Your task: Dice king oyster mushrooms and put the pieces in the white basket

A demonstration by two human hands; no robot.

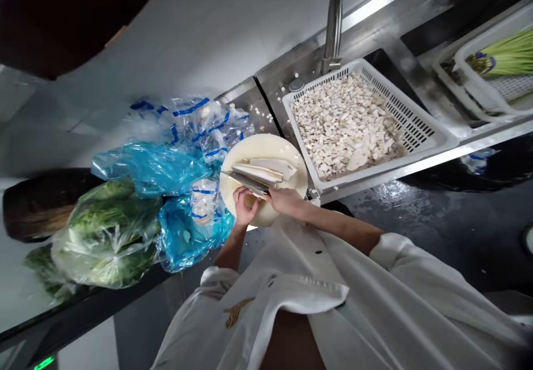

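Note:
A round cream cutting board (238, 152) lies below me at the centre. Long pale mushroom slices (272, 167) rest on it, behind the knife. My right hand (285, 200) is closed round the handle of a knife (247, 181), whose blade points left across the board. Just in front of the blade, my left hand (245, 205) has its fingers bent together at the board's near side; what lies under the fingertips is too small to make out. To the right, a white perforated basket (433, 131) holds a heap of chopped pale pieces (347, 123).
Blue and clear plastic bags (166, 167) crowd the board's left side, beside a bag of green vegetables (110, 236). A metal faucet (333, 25) rises behind the basket. Another basket with green stalks (512, 53) stands at far right.

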